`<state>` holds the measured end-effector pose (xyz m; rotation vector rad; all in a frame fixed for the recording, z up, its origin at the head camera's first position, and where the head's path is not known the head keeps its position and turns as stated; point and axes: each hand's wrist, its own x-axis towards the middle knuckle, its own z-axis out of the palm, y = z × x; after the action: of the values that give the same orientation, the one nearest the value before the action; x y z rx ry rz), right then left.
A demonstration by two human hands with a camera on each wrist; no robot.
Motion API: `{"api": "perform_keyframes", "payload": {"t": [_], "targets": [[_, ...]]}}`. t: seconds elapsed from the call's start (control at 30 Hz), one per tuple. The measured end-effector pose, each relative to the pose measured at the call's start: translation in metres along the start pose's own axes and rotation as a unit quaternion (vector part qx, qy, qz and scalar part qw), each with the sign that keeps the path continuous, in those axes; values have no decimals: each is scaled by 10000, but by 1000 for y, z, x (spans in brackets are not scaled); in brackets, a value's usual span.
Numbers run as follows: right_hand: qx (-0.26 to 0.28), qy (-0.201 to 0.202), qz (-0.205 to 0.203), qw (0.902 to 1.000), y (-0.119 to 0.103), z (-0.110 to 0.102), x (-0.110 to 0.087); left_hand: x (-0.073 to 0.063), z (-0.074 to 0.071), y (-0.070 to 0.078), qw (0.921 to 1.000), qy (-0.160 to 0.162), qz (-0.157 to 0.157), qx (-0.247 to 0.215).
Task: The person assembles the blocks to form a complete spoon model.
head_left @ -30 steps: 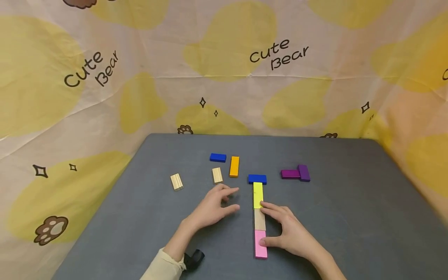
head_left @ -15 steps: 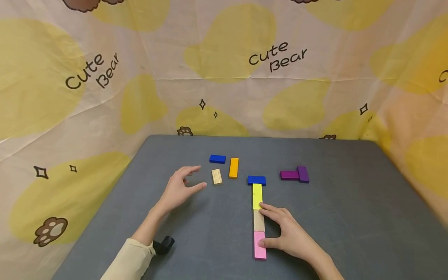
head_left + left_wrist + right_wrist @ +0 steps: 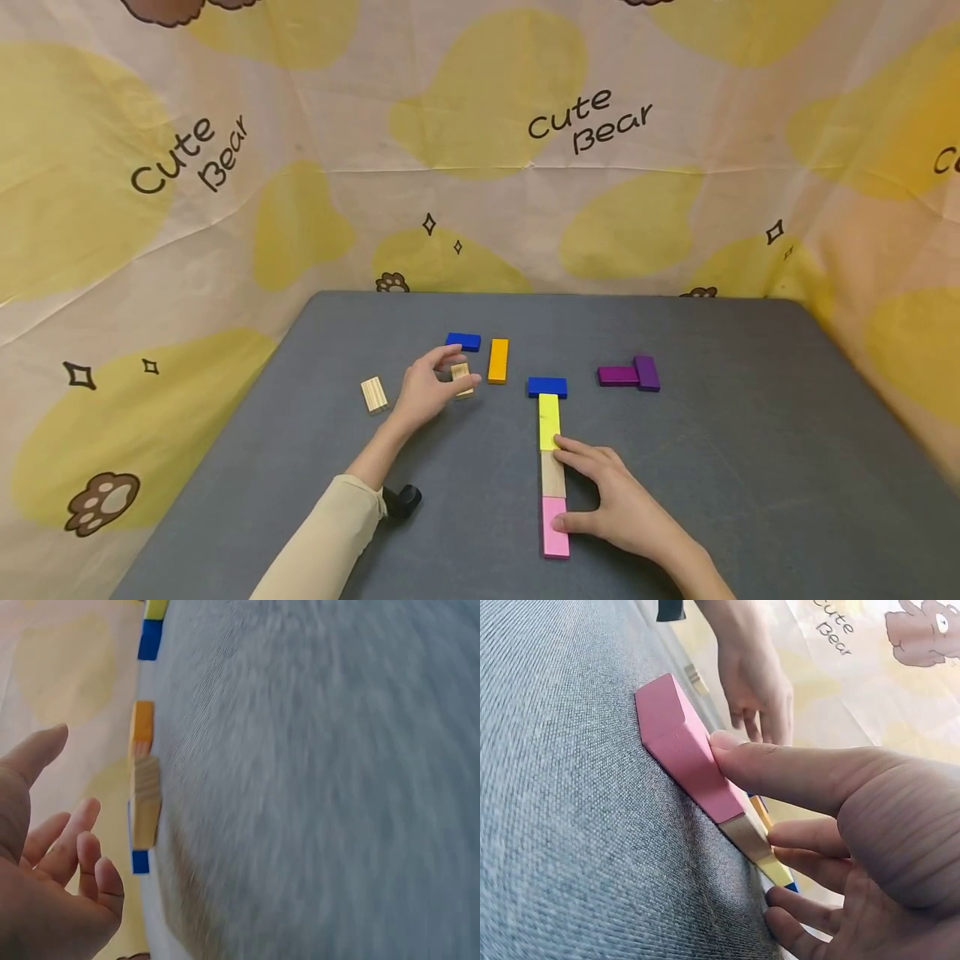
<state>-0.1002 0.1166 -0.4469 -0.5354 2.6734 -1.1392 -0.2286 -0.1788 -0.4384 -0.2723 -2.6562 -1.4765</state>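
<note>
Shifted rightward since a moment ago, the left hand [image 3: 422, 393] hovers near the striped wooden block [image 3: 145, 802] on the grey table [image 3: 750, 467], fingers and thumb apart; the right hand [image 3: 622, 500], loosely spread, touches the pink block [image 3: 553, 546] with its thumb, fingertips by the yellow block [image 3: 548, 415].

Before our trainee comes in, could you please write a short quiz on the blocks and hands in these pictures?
1. Which hand's thumb rests on the pink block?
2. Which block lies between the pink block and the yellow block?
A) a purple block
B) a plain wooden block
C) a blue block
3. True or false: in the head view, the orange block lies farther left than the yellow block.

Key:
1. The right hand.
2. B.
3. True.
</note>
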Motion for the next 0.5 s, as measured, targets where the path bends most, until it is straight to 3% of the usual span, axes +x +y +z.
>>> {"api": "perform_keyframes", "payload": {"t": [0.23,0.5], "targets": [[-3,-54,153,9999,-1,0,1,10,22,0,9998,185,-60,-64],[-11,56,-13,10000,0,0,0,20,39,3,9968,423,-412,540]]}}
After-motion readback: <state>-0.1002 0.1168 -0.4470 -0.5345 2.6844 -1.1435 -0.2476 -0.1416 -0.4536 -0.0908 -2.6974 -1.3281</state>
